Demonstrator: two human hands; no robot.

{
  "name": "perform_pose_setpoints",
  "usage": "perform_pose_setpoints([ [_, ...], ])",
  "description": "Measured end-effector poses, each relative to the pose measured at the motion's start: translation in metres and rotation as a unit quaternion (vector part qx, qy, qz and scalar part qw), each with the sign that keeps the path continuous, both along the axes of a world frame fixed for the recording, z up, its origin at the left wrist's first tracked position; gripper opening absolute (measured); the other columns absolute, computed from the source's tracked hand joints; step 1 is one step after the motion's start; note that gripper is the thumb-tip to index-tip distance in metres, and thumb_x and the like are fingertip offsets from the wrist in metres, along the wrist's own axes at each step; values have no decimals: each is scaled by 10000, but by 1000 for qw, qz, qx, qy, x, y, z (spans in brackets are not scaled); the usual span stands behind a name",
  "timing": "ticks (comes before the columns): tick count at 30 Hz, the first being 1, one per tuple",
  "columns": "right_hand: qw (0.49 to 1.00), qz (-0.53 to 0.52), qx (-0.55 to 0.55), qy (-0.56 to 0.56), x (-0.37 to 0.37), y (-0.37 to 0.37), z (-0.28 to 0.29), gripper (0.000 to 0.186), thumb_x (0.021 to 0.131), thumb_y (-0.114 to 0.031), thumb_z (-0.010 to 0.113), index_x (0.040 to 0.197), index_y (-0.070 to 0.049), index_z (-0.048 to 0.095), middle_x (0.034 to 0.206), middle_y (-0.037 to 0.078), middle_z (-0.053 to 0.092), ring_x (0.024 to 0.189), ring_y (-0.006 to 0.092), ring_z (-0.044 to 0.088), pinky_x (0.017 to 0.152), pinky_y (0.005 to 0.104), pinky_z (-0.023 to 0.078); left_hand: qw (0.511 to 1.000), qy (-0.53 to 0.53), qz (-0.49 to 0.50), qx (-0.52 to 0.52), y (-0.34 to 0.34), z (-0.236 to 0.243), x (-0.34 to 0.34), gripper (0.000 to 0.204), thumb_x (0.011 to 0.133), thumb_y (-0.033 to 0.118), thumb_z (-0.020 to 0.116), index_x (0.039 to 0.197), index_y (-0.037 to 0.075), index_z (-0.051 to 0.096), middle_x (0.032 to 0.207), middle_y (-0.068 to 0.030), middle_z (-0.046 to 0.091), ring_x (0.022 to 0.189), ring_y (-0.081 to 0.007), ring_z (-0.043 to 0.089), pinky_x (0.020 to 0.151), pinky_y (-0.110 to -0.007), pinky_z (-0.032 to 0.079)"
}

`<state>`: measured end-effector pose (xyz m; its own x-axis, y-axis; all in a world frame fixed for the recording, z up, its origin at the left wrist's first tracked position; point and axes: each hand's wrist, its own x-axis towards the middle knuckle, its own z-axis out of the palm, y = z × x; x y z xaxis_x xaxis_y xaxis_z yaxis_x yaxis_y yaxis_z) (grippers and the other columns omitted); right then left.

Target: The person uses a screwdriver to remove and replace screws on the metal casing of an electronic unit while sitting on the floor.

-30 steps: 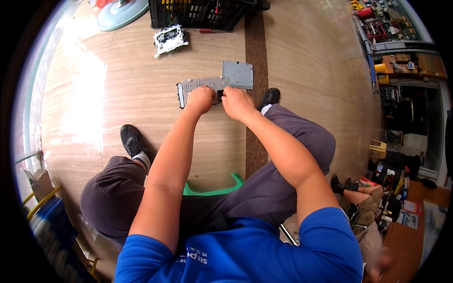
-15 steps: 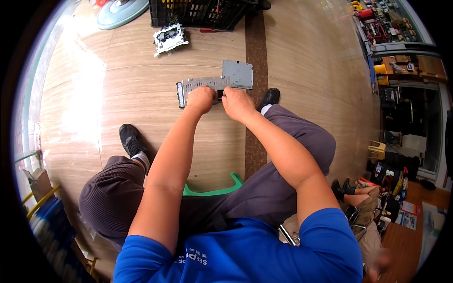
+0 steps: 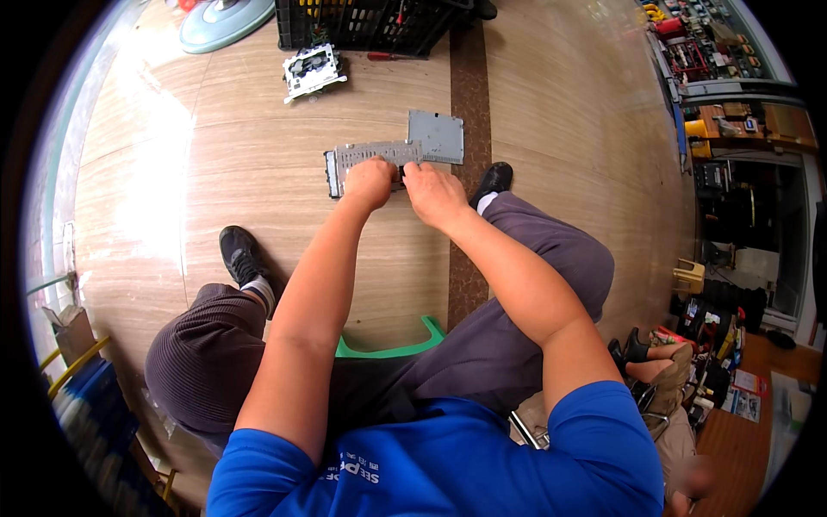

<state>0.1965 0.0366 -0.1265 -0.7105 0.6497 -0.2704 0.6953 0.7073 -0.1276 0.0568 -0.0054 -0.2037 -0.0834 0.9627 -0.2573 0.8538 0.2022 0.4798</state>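
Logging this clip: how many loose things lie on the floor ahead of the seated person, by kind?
Grey metal chassis parts: 2, a perforated panel under both hands and a flat plate touching it.
White electronic module: 1
Black crate: 1
Red-handled screwdriver: 1
Round pale-blue base: 1
Total: 6

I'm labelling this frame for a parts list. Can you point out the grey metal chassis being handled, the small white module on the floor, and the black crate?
grey metal chassis point(image 3: 435, 136), head view, flat right-hand plate.
small white module point(image 3: 314, 71), head view, its middle.
black crate point(image 3: 370, 30), head view, front wall.
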Motion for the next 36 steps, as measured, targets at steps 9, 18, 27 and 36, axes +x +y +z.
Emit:
perform_pose_setpoints([
  [9,991,48,-5,128,6,-1,-2,137,885,-92,512,1019,-59,513,978,186,612,923,388,636,796,490,516,1000,9,3,16,2,-2,2,169,866,104,576,978,107,701,1081,-133,668,1006,-317,662,827,-421,549],
  [18,999,2,-4,54,3,3,-4,299,915,-147,559,1200,-73,509,1028,199,630,917,404,639,768,502,521,1000,-15,8,27,1,-2,2,154,860,94,571,962,76,685,1056,-143,672,1004,-331,656,825,-427,543],
  [27,994,31,18,108,1,-6,2,179,903,-119,502,1074,-70,518,966,202,625,864,379,657,752,483,531,1000,-19,12,19,-1,0,0,148,861,110,587,968,64,679,1072,-145,666,1022,-336,649,828,-431,542],
  [36,988,77,28,128,5,1,-10,255,944,-180,520,1178,-79,507,991,199,633,885,395,646,733,498,525,1000,-2,19,-1,2,-7,2,166,865,151,619,991,68,688,1089,-145,666,1006,-337,655,839,-432,538],
])
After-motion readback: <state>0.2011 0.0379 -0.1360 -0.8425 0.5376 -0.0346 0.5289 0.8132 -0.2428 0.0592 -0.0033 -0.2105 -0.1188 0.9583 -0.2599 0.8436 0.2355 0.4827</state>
